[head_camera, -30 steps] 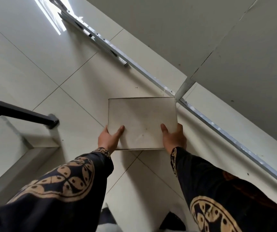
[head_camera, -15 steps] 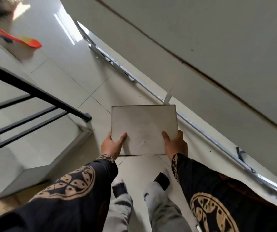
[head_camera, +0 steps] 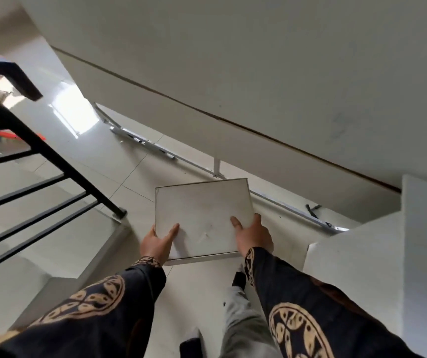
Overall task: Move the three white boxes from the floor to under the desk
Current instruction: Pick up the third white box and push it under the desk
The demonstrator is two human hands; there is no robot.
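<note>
- Between my two hands, the white box (head_camera: pixel 202 218) is being carried flat, clear of the tiled floor (head_camera: pixel 135 174) below.
- My left hand (head_camera: pixel 157 244) is clamping the box's near left corner, thumb lying on the lid, fingers hidden beneath.
- My right hand (head_camera: pixel 255 235) is gripping the near right corner likewise, thumb pressing on top.
- The box is showing a flat, rectangular, matte lid, faintly scuffed near my thumbs.
- Left of my left hand, a black metal railing (head_camera: pixel 39 151) is slanting; beyond the box, a metal track (head_camera: pixel 284 205) is running along the pale wall (head_camera: pixel 259 73).
</note>
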